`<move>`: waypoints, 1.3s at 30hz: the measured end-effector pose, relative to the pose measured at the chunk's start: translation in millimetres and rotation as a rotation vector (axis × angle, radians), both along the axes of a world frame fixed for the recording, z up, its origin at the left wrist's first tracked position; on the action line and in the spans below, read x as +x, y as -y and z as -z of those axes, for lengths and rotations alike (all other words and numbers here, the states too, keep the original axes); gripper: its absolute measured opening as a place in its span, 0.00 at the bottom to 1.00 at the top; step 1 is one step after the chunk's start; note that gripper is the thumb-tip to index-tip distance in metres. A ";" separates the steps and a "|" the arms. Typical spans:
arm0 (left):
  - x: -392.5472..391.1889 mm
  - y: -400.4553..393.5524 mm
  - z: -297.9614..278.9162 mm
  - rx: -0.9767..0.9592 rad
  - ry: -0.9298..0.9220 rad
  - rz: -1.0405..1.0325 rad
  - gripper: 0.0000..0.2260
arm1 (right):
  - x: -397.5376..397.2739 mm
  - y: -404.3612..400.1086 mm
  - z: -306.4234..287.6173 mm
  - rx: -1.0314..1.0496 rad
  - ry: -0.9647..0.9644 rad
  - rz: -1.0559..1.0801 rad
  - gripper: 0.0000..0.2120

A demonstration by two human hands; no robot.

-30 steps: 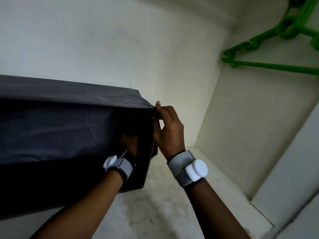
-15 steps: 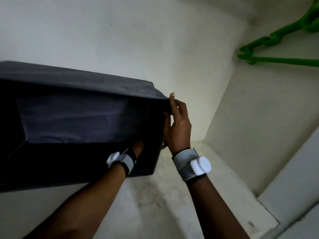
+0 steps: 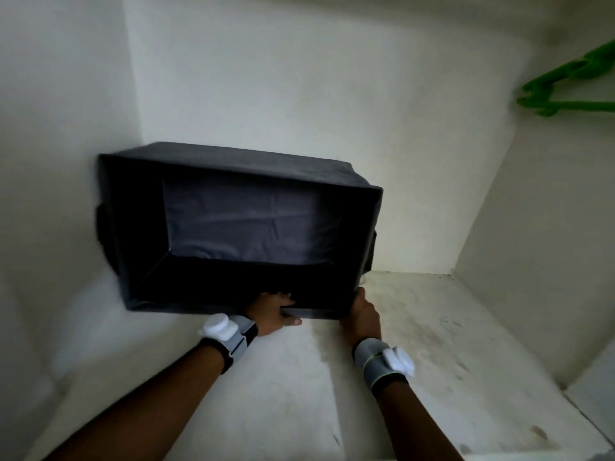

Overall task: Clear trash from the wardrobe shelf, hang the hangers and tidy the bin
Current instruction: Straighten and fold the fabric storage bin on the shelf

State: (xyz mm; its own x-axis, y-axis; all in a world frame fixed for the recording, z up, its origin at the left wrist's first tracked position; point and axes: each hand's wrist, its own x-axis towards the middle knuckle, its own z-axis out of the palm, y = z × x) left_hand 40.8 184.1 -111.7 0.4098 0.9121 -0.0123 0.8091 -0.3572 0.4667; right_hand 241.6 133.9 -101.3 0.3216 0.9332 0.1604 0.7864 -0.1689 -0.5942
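Two hands gripped the near lower rim of the dark fabric storage bin [image 3: 239, 227]. Left hand [image 3: 271, 314] curled fingers over the rim's middle, thumb underneath; right hand [image 3: 362, 314] clamped the near right corner. Both wore grey wristbands with white pucks. No readable writing anywhere. Bin was tipped, opening toward camera, sitting on the white wardrobe shelf [image 3: 432, 344] against the left wall; open stained shelf to its right. Green hanger [image 3: 565, 91] hung far upper right. A second before, right hand held the top corner and the bin filled the left view.
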 end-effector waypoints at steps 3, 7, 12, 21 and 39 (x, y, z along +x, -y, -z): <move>-12.0 28.5 1.5 0.107 0.013 -0.071 0.17 | 5.3 15.4 -5.9 0.021 0.028 -0.060 0.14; -21.0 74.8 -16.7 0.309 -0.040 -0.132 0.11 | 23.8 47.4 -12.8 0.123 -0.053 -0.159 0.12; -9.4 140.0 -48.2 0.866 -0.055 -0.111 0.14 | 49.5 93.8 -47.8 0.414 0.002 -0.142 0.11; 23.5 197.4 -128.4 0.776 -0.044 -0.060 0.16 | 69.9 126.8 -108.7 0.346 -0.162 -0.007 0.16; -124.5 225.8 -185.4 0.166 -0.357 -0.724 0.14 | 61.3 121.5 -91.1 0.575 -0.550 0.286 0.18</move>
